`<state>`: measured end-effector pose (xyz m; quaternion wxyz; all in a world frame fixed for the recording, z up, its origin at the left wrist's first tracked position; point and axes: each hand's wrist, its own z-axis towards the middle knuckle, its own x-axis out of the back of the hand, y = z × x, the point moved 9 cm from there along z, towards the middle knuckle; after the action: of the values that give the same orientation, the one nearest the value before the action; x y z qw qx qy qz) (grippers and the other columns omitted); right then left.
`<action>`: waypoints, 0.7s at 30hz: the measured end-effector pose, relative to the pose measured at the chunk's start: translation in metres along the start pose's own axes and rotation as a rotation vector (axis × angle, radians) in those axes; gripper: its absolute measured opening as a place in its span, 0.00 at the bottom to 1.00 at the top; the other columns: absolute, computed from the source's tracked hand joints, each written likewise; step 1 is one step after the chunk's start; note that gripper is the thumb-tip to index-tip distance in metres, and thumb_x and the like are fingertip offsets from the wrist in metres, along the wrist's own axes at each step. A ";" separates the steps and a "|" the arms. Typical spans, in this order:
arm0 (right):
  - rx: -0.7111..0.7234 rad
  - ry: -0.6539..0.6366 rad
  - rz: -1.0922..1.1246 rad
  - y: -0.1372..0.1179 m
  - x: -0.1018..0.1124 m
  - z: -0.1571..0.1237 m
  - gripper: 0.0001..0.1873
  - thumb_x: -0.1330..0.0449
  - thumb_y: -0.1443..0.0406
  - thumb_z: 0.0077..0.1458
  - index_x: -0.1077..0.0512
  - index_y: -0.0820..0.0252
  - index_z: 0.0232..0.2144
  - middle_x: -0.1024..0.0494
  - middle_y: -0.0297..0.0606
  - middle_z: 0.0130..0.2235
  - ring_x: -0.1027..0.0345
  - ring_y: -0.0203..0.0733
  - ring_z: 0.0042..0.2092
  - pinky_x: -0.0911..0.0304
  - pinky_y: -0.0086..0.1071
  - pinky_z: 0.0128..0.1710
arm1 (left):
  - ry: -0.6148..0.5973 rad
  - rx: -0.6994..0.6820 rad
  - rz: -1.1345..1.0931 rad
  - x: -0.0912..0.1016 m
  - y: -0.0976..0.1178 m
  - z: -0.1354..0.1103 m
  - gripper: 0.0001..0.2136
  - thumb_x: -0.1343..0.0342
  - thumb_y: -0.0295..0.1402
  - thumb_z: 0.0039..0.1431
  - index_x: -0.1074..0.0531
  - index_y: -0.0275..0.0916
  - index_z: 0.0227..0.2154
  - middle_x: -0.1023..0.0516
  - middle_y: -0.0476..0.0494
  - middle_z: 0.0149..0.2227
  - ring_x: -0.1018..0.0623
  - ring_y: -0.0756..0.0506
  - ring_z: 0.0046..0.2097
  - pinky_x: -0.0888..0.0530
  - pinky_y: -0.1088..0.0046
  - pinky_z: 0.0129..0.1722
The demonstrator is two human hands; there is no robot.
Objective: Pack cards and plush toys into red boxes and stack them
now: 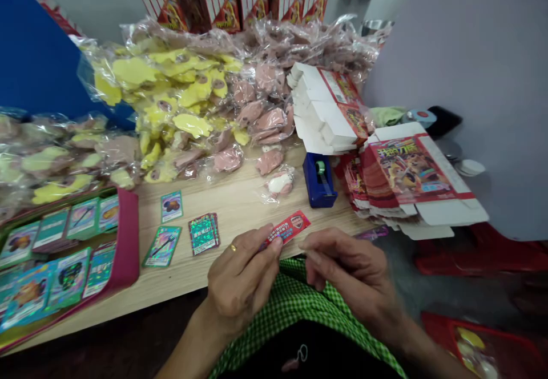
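Note:
My left hand (242,279), with a gold ring on one finger, pinches a small red printed card (289,228) between thumb and fingers. My right hand (351,270) is just beside the card's lower edge, fingers slightly curled and holding nothing. Left of my hands, on the pale wood table (240,208), lie a stack of green holographic cards (204,233) and two single cards (162,262). A blue tape dispenser (319,180) stands beyond the red card, near a small bagged pink-and-white toy (280,184).
A magenta-rimmed tray of holographic cards (128,236) sits at left. Heaps of bagged yellow and pink toys (192,99) cover the table's far side. Flat printed cartons (411,170) lie at right, above red plastic crates (475,259). Display boxes (231,2) stand behind.

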<state>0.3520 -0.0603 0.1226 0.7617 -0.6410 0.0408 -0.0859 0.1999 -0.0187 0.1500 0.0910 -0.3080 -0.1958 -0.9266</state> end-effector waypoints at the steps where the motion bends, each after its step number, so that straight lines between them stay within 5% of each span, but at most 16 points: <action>1: -0.027 -0.032 0.065 0.000 -0.010 0.002 0.21 0.42 0.67 0.68 0.28 0.46 0.60 0.25 0.28 0.26 0.34 0.34 0.24 0.36 0.28 0.25 | 0.010 0.002 -0.004 0.000 0.000 0.000 0.11 0.38 0.18 0.60 0.25 0.32 0.45 0.16 0.34 0.46 0.16 0.45 0.47 0.17 0.68 0.47; 6: -0.230 -0.022 0.241 0.018 -0.034 0.012 0.40 0.40 0.62 0.65 0.50 0.53 0.74 0.24 0.28 0.24 0.33 0.35 0.22 0.33 0.28 0.23 | 0.085 0.034 -0.072 0.003 -0.003 -0.004 0.16 0.36 0.19 0.58 0.30 0.30 0.48 0.16 0.34 0.43 0.16 0.44 0.48 0.18 0.69 0.46; 12: -0.292 0.092 0.301 0.033 -0.034 0.010 0.42 0.38 0.59 0.63 0.50 0.58 0.73 0.25 0.28 0.23 0.31 0.36 0.23 0.32 0.28 0.23 | -0.063 0.037 -0.091 -0.003 -0.004 0.001 0.14 0.41 0.20 0.63 0.26 0.33 0.50 0.20 0.34 0.48 0.19 0.44 0.49 0.19 0.67 0.46; 17: -0.235 0.070 0.289 0.035 -0.037 0.011 0.42 0.38 0.60 0.64 0.53 0.58 0.73 0.26 0.27 0.24 0.31 0.36 0.25 0.31 0.30 0.26 | -0.214 0.240 -0.349 -0.007 -0.022 0.020 0.09 0.41 0.27 0.65 0.24 0.37 0.47 0.20 0.39 0.46 0.20 0.45 0.46 0.20 0.68 0.43; 21: -0.192 0.083 0.201 0.038 -0.034 0.009 0.40 0.41 0.61 0.67 0.53 0.56 0.73 0.25 0.29 0.26 0.29 0.39 0.26 0.28 0.32 0.28 | -0.303 0.370 -0.383 -0.017 -0.034 0.034 0.02 0.38 0.28 0.63 0.25 0.39 0.35 0.22 0.48 0.35 0.22 0.48 0.37 0.24 0.71 0.38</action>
<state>0.3236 -0.0389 0.0855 0.6992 -0.6995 0.1443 -0.0315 0.2213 0.0273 0.1542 -0.0610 -0.3783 -0.4272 -0.8189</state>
